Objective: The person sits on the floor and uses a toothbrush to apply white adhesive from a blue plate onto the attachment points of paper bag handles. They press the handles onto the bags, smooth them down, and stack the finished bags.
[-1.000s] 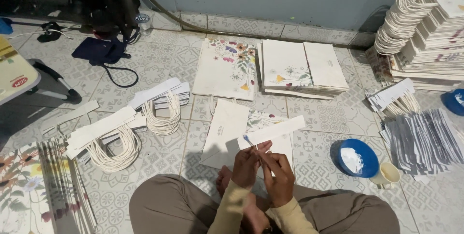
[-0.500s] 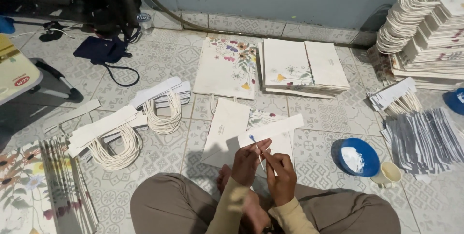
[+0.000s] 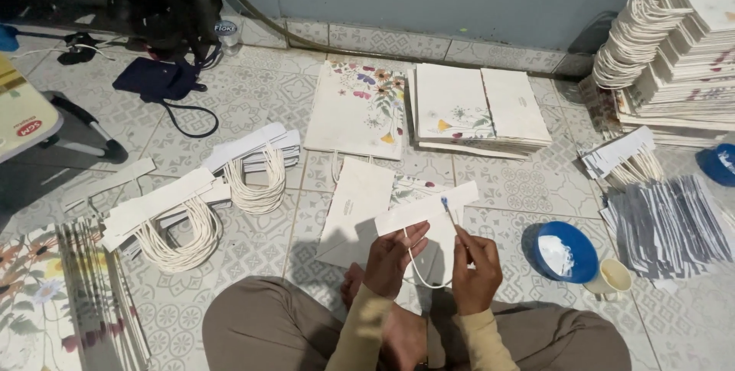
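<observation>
I sit cross-legged on a tiled floor. My left hand (image 3: 394,258) grips a white card strip (image 3: 426,208) with a white cord loop (image 3: 417,268) hanging from it. My right hand (image 3: 475,264) holds a thin blue-tipped brush (image 3: 449,212) upright, its tip touching the strip's right part. Under my hands an unfolded white paper bag (image 3: 354,206) lies flat on the floor.
A blue bowl of white glue (image 3: 565,251) and a small cup (image 3: 611,277) sit to my right. Strips with cord handles (image 3: 184,222) pile at left. Floral bags (image 3: 358,109), stacked bags (image 3: 478,111), finished bags (image 3: 681,42) and grey sheets (image 3: 670,225) surround me.
The strip has risen slightly in my left hand, and my right hand has brought the brush tip up along it. Nothing else has moved.
</observation>
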